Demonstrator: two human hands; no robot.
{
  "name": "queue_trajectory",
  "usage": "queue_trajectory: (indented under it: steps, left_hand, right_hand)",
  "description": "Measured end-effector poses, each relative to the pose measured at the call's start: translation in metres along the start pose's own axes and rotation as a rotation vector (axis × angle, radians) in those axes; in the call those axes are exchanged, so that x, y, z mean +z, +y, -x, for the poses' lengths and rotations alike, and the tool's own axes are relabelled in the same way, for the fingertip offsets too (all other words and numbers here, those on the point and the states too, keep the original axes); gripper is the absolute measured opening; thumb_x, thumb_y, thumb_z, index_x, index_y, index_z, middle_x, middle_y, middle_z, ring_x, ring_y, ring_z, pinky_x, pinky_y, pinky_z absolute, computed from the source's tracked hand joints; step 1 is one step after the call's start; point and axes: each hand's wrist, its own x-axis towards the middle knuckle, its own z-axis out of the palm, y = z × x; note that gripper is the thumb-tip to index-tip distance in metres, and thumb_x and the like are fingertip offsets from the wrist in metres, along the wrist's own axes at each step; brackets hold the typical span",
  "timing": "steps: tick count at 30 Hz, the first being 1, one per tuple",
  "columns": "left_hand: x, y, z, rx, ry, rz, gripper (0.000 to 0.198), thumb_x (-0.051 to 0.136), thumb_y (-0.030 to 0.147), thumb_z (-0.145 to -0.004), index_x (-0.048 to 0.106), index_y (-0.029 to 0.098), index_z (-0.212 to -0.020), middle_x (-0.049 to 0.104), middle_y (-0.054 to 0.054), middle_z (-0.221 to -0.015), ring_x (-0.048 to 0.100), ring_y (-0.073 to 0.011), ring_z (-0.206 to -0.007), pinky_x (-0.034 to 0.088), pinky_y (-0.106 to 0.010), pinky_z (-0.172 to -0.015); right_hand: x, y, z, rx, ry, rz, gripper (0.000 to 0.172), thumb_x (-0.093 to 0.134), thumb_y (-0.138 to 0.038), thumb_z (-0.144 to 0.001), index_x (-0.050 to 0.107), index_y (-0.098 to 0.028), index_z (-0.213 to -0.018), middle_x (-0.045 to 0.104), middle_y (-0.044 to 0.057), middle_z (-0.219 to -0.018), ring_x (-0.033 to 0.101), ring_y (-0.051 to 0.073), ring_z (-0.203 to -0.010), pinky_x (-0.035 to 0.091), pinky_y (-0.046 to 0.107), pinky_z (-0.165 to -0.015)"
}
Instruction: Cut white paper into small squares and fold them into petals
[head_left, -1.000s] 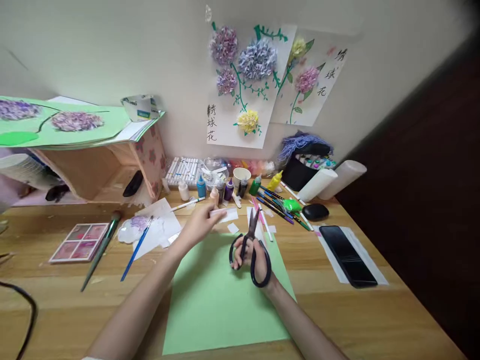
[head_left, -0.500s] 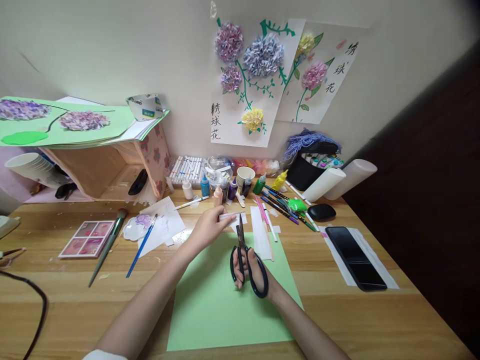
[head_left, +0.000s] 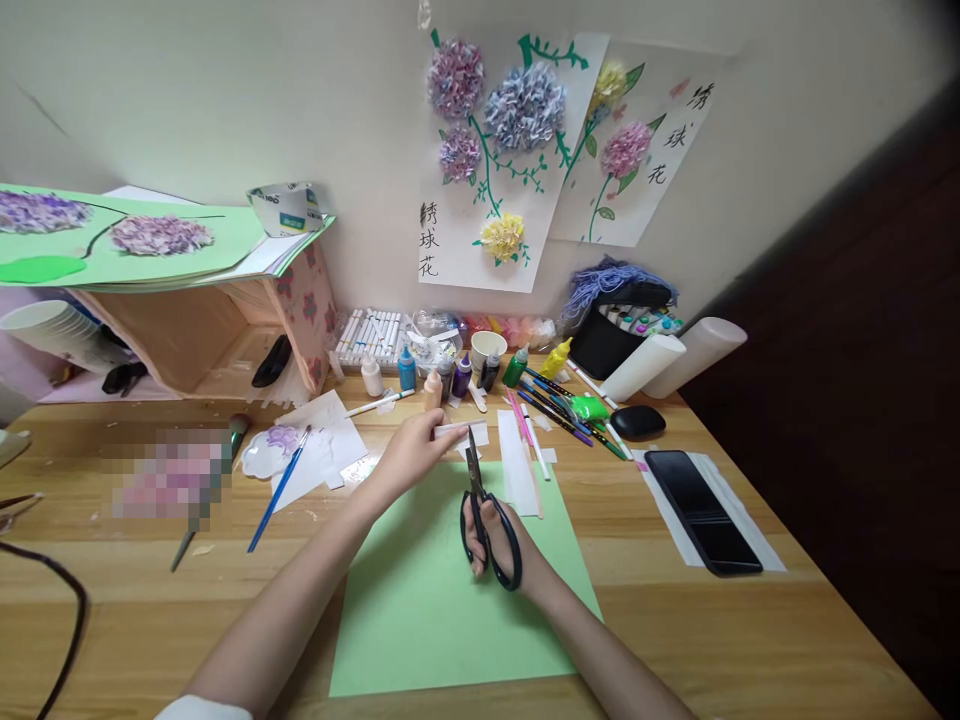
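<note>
In the head view my left hand (head_left: 409, 455) pinches a narrow white paper strip (head_left: 452, 431) between thumb and fingers. My right hand (head_left: 529, 565) is wrapped around the black handles of a pair of scissors (head_left: 475, 475), fingers through the loops. The scissors point away from me, with their blade tips at the strip's right end by my left fingertips. Whether the blades touch the strip cannot be made out. Below both hands lies a light green paper sheet (head_left: 435, 630). A longer white strip (head_left: 516, 460) overlaps its far edge.
Paint bottles (head_left: 461, 375), a paper cup (head_left: 489, 347) and several pens (head_left: 559, 412) stand or lie behind my hands. A phone (head_left: 703, 510) rests at the right. To the left are a blue paintbrush (head_left: 279, 490) and a storage box (head_left: 300, 310). Flower pictures (head_left: 480, 200) hang on the wall.
The scissor handles have drawn closer together and the blades have narrowed. My left hand keeps its pinch on the strip. The whole view has shifted slightly.
</note>
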Motion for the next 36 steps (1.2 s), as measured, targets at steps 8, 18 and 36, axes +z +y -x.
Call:
queue_trajectory:
  steps: [8, 18, 36]
  left_hand:
    - [-0.001, 0.000, -0.001, -0.006, 0.023, 0.020, 0.039, 0.042, 0.050, -0.084, 0.048, 0.017, -0.065, 0.050, 0.002, -0.058, 0.046, -0.0136, -0.059, 0.028, -0.024, -0.056]
    - [0.000, 0.002, 0.000, -0.003, -0.006, 0.001, 0.037, 0.043, 0.047, -0.084, 0.044, 0.017, -0.062, 0.049, 0.002, -0.057, 0.045, -0.0127, -0.056, 0.027, -0.024, -0.055]
    - [0.003, -0.001, -0.001, -0.007, 0.018, -0.017, 0.039, 0.042, 0.048, -0.084, 0.043, 0.017, -0.060, 0.050, 0.002, -0.057, 0.045, -0.0129, -0.056, 0.025, -0.025, -0.054]
  right_hand:
    - [0.005, -0.002, -0.003, 0.043, 0.101, 0.030, 0.062, 0.043, -0.081, -0.064, 0.040, -0.020, -0.071, 0.033, -0.011, -0.041, 0.033, 0.004, -0.031, 0.037, 0.018, -0.031]
    - [0.006, 0.003, -0.001, -0.006, -0.007, -0.070, 0.067, 0.026, -0.084, -0.067, 0.041, -0.019, -0.078, 0.039, -0.009, -0.048, 0.040, 0.006, -0.036, 0.041, 0.021, -0.042]
    - [0.009, -0.010, -0.003, 0.039, 0.160, 0.082, 0.066, 0.040, -0.086, -0.058, 0.038, -0.020, -0.067, 0.035, -0.011, -0.037, 0.033, 0.004, -0.026, 0.030, 0.017, -0.028]
